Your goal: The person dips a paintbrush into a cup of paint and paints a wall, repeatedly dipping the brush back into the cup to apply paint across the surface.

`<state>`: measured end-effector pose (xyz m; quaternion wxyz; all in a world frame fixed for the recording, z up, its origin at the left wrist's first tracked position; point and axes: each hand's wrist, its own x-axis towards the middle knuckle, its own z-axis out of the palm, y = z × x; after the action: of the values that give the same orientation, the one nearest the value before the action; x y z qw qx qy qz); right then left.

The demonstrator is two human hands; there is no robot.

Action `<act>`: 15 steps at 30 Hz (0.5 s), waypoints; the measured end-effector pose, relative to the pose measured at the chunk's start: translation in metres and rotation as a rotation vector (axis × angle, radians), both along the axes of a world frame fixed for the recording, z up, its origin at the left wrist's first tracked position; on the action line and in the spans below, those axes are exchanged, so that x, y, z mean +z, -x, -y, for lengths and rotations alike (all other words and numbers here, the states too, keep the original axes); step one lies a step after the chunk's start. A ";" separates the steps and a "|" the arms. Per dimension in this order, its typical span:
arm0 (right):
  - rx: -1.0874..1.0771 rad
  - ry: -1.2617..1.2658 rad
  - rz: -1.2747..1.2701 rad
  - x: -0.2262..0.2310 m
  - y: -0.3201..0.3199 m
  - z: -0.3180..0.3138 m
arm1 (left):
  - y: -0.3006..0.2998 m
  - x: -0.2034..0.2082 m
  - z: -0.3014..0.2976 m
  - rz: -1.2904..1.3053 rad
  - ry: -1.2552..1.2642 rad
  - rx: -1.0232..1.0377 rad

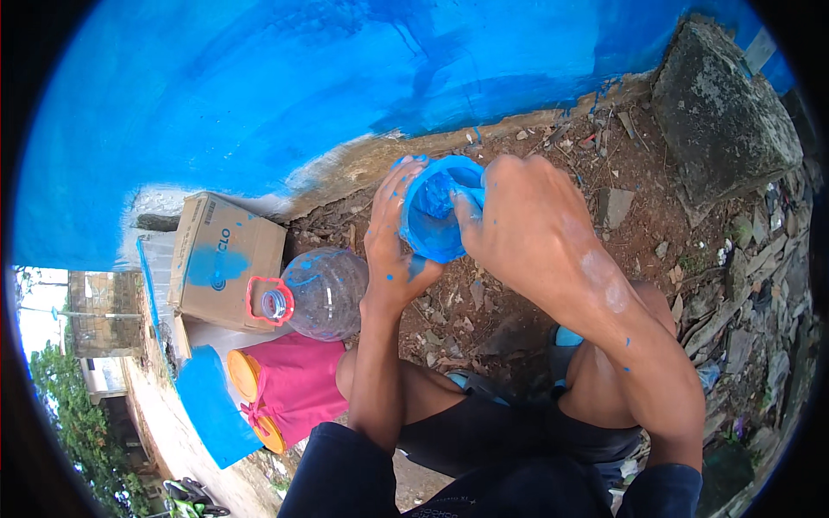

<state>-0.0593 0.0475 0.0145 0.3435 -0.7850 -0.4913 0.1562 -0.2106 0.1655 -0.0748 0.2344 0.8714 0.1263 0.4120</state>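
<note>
In front of the painted wall I hold a paint-coated blue cup, tilted so that its inside shows. My left hand is wrapped round the cup's left side, with blue paint on the fingers. From the right, my right hand grips the blue handle of a paintbrush, its fingers closed. The paint-soaked brush has its bristles inside the cup, against the upper part of its wall. How much paint lies in the cup I cannot tell. Paint specks dot both arms.
A blue wall runs across the far side. At left are a cardboard box, a clear plastic bottle with a red handle, and pink cloth beside yellow discs. A large rock and dry leaves lie right.
</note>
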 end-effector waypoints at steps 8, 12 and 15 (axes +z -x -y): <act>0.167 -0.158 0.256 -0.013 -0.009 0.006 | -0.005 -0.003 0.004 -0.073 0.148 -0.058; 0.243 -0.155 0.468 -0.001 -0.023 0.017 | 0.004 0.009 -0.004 -0.212 0.269 -0.074; 0.255 -0.175 0.541 0.004 -0.019 0.023 | 0.009 0.003 -0.011 -0.210 0.306 -0.114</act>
<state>-0.0406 0.0249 0.0181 0.2442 -0.6976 -0.6710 -0.0594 -0.2199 0.1768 -0.0716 0.3725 0.8696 0.1614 0.2809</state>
